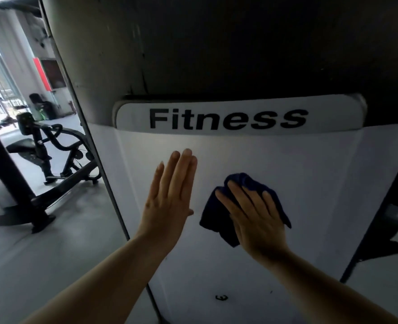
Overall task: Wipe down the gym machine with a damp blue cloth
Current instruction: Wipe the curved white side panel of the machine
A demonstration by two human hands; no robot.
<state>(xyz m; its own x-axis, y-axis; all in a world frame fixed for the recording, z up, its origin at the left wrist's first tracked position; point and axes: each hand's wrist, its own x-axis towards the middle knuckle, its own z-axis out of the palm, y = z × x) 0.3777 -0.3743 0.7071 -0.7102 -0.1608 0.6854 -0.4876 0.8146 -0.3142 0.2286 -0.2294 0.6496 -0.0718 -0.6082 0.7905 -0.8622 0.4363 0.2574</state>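
The gym machine's white panel (298, 178) fills the middle of the view, with a white label reading "Fitness" (228, 119) along its top. My right hand (256, 220) presses a dark blue cloth (247, 183) flat against the panel, fingers straight and spread over it. The cloth bunches out above and to the left of the hand. My left hand (170, 197) lies flat on the panel just left of the cloth, fingers straight and together, pointing up. It holds nothing.
A dark column (216, 43) rises behind the panel. On the left stands a black exercise bike (41, 148) on a grey floor (41, 253), with a black post (4, 160) nearer to me. Dark machine parts (391, 218) edge the panel on the right.
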